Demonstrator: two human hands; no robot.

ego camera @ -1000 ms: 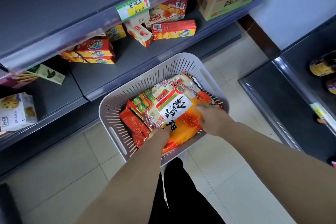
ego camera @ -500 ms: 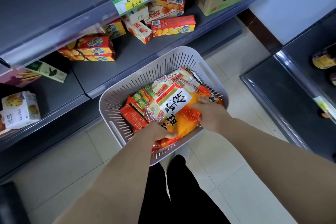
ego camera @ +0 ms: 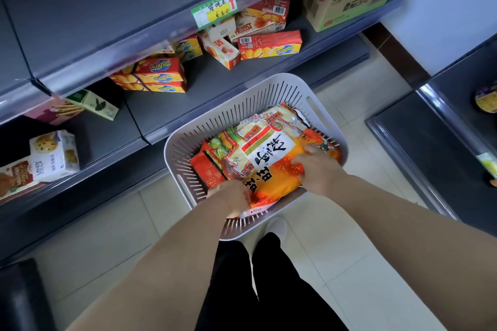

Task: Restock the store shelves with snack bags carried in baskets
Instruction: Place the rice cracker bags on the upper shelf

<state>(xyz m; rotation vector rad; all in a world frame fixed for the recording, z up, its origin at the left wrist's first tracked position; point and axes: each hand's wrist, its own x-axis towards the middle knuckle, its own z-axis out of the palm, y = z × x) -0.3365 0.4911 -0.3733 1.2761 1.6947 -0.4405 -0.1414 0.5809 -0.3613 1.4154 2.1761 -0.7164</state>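
Person is standing over a pale grey slotted plastic basket (ego camera: 185, 142), which is sitting centre frame on the cream-tiled floor (ego camera: 94, 236), just in front of the lowest dark grey metal shelf (ego camera: 220, 88). Basket is holding several packs. On top, a large orange-and-cream snack bag (ego camera: 271, 158) w/ bold black characters is lying flat, running diag. from the basket's upper right to its near edge.

Left hand (ego camera: 231, 200), at the basket's bottom-centre, is gripping the snack bag's near left corner, fingers curling under the edge. Right hand (ego camera: 320, 169) is gripping the bag's right side near the basket's right wall, thumb on top, fingers wrapping round the edge.

Under the big bag, toward frame left, flat red foil packets (ego camera: 208, 172) and a green-and-yellow sweets pack (ego camera: 224, 142) are showing.

Red-and-yellow cardboard biscuit boxes (ego camera: 158, 75) are lying stacked left of centre on the shelf, w/ more of them upper centre. A green-and-yellow paper price tag (ego camera: 215, 9) w/ a red arrow is hanging on the edge of the shelf above. A brown cardboard carton (ego camera: 355, 2) of shiny red packs is sitting upper right. A white cookie box (ego camera: 53, 154) is standing far left.

Black trousers (ego camera: 269, 290) are filling bottom centre, and a white shoe tip (ego camera: 277, 226) is poking out just beside the basket's near rim.
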